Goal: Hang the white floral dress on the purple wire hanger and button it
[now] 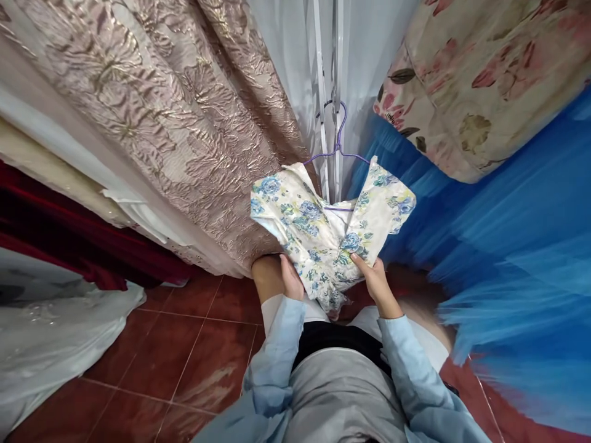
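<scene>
The left hand [292, 280] touches the floral garment [318, 237] at left, grip unclear; the right hand [375, 278] pinches its right side; 1 purple hanger [339, 149] shows far.

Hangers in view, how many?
1: a purple hanger, its arms inside the shoulders of the floral top at the person's hands, its hook beside the white metal bars. Others may be hidden among the hanging clothes.

pink textured fabric [184, 123] | blue tulle [508, 246] | dark-red velvet [60, 227] | red floor tiles [184, 351]
</scene>
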Motion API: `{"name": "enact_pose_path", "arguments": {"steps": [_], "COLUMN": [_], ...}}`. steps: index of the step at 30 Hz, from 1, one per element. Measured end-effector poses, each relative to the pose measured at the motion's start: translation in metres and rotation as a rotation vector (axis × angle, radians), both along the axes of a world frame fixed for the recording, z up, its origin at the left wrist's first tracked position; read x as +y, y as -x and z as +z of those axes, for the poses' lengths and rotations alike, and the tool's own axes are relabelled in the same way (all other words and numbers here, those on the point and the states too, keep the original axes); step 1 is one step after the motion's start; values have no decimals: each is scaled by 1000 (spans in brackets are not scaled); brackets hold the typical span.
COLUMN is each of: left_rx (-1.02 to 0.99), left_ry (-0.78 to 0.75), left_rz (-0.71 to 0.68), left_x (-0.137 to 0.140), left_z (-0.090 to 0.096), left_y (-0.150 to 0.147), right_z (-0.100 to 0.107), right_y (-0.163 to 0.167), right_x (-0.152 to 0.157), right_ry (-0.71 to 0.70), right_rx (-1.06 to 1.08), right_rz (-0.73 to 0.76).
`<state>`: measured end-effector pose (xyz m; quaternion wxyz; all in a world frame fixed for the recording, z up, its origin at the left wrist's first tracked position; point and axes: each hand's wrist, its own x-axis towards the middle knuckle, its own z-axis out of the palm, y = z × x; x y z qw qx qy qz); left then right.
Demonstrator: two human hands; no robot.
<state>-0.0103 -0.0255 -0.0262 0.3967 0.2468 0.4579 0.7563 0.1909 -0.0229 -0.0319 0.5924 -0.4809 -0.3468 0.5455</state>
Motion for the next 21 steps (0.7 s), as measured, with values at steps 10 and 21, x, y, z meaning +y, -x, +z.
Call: {"name": "enact_pose_path", "arguments": {"steps": [10, 21], "left_rx": [962, 682], "left_ry": [-48, 51], "left_rz": [-358, -715], "left_x": [-12, -8], "left_z": [35, 50], "left_y": [-46, -54], "right_z": [21, 28], "right_y": [-8, -39], "right_x": [-27, -32], "right_ry": [13, -86], "right_rx": [-109, -545], "right_rz": [193, -517]}}
